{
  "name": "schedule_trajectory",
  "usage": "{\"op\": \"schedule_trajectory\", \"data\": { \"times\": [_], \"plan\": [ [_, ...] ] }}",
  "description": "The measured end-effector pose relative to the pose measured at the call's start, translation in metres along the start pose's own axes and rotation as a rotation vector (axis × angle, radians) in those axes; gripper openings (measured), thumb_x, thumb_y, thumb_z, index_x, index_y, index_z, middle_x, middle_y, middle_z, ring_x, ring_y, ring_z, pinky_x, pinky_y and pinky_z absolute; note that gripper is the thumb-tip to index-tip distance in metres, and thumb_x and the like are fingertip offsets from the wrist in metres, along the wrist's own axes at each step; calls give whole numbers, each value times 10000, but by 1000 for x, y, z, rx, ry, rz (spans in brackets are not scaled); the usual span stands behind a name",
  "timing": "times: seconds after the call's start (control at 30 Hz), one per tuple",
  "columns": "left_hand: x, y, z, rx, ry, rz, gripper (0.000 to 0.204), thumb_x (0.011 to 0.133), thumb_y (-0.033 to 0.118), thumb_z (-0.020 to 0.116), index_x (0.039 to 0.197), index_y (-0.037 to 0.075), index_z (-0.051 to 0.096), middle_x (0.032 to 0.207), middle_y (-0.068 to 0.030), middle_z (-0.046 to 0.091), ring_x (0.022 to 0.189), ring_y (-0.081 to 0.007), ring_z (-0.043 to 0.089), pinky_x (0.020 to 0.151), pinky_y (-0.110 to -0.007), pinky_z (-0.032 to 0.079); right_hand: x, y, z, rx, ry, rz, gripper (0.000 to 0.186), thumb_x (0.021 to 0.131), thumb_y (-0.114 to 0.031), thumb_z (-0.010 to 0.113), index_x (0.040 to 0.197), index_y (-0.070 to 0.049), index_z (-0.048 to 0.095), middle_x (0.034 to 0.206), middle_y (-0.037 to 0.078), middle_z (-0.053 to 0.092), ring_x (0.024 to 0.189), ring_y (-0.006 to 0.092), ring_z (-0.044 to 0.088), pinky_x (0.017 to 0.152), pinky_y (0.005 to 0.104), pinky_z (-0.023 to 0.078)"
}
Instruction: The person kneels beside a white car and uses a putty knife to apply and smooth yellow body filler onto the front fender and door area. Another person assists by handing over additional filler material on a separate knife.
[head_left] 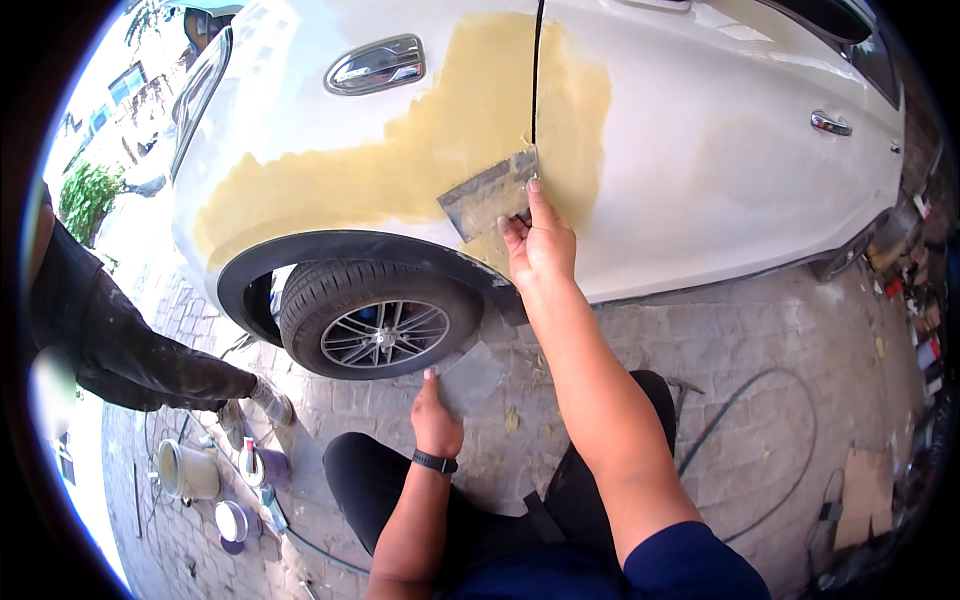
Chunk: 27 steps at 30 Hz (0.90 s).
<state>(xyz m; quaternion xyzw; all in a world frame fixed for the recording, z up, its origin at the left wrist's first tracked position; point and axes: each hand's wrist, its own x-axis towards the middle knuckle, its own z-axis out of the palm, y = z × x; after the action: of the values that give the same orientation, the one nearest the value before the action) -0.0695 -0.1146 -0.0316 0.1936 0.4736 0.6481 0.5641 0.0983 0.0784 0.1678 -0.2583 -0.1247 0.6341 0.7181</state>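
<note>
My right hand (538, 240) grips a wide, flat grey spreader (475, 195) smeared with yellowish filler, laid on the white car's front side panel (280, 110) just left of the door gap. A broad patch of pale yellow filler (300, 185) runs from above the wheel arch up across the gap onto the door (700, 200). Low in front of the wheel (383, 332), my left hand (435, 415) holds a second flat, translucent grey plate (470, 378) by its edge, thumb on top.
Another person's dark-trousered leg (150, 350) stands at the left beside a bucket (190, 470) and smaller tubs (265, 465). A hose (760, 375) loops over the paved ground (740, 450) at right, near cardboard (865, 495) and clutter along the edge (915, 320).
</note>
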Motion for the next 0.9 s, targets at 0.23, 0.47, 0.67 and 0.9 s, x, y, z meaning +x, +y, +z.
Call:
{"op": "schedule_trajectory", "data": {
  "times": [0.23, 0.47, 0.67, 0.9],
  "plan": [
    [-10, 16, 28, -230, 60, -39, 476, 1134, 401, 500, 1253, -37, 646, 1138, -86, 734, 965, -182, 682, 884, -311, 525, -6, 6, -18, -2, 22, 45, 259, 968, -249, 810, 1118, -90, 670, 956, 25, 582, 781, 176, 595, 697, 329, 632],
    [1, -7, -5, 170, -15, 112, 462, 1125, 402, 522, 1239, -26, 653, 1093, -66, 722, 951, -171, 660, 869, -311, 517, -2, 10, -22, 31, -5, 47, 254, 959, -222, 818, 1127, -100, 672, 1021, 14, 635, 810, 167, 609, 734, 327, 621],
    [-6, 12, 17, -118, 24, -12, 469, 1120, 423, 521, 1189, -12, 683, 1093, -65, 724, 957, -170, 661, 873, -311, 512, -9, 4, -44, -57, -234, -3, 246, 973, -205, 796, 1173, -131, 672, 1109, -17, 666, 932, 128, 607, 738, 269, 551],
    [-10, 18, 21, -154, -16, -24, 382, 1099, 346, 586, 1207, -8, 679, 1114, -58, 722, 960, -160, 664, 866, -300, 511, -16, 10, -139, -540, -224, -37, 180, 1035, -275, 708, 1018, -100, 669, 861, -70, 584, 780, 56, 487, 708, 266, 414]
  ]
}}
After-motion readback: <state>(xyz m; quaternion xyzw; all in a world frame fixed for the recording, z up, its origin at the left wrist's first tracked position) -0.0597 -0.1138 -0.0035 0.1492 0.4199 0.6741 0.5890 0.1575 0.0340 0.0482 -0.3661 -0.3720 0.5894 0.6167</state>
